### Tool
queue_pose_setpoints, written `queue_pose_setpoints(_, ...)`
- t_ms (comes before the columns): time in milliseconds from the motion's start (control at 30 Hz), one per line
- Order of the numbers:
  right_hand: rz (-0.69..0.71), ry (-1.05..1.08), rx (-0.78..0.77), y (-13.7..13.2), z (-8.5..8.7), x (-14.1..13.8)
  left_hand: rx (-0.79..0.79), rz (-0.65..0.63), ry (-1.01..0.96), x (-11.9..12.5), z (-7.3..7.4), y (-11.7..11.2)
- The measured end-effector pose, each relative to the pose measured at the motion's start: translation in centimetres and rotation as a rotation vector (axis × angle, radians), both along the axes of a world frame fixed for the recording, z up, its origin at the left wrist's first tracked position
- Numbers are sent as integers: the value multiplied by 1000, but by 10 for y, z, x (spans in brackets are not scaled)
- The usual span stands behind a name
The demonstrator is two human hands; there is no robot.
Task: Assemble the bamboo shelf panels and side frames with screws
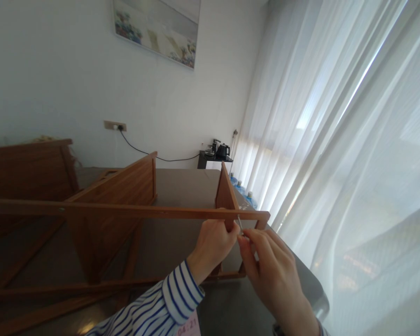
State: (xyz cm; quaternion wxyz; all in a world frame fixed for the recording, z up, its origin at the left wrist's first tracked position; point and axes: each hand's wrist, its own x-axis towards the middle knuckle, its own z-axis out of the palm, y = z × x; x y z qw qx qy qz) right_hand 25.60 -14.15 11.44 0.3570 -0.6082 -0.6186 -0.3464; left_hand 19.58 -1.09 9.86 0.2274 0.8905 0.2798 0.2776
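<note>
A wooden shelf unit lies on its side, with its long rail running across the view. My left hand is closed around the wood just under the rail, near its right end, its fingertips partly hidden behind it. Beside it, my right hand pinches a thin metal rod that looks like a hex key. The rod's upper end meets the rail by the end shelf board. Its lower part is hidden in my fingers.
The unit rests on a dark table. More shelf boards stand to the left. Behind are a black kettle on a small stand and a cable from a wall socket. Blue water bottles stand beside white curtains at right.
</note>
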Motion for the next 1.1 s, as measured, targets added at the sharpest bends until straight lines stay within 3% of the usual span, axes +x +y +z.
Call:
queue_pose_setpoints(133, -155, -170, -10, 1, -1, 0, -18, 19, -9, 1, 0, 0)
queue_pose_setpoints(400, -221, -193, -44, 7, 3, -2, 10, 14, 22, 0, 1, -1)
queue_pose_setpoints(633, -202, -59, 14, 13, -1, -7, 15, 9, 32, -1, 1, -1)
queue_pose_setpoints(900, -181, 307, -25, 16, -9, -20, -12, 16, 20, -2, 2, -2)
queue_pose_setpoints(1100, -217, 157, 24, 16, -4, -18, 25, 7, 36, -1, 0, -1)
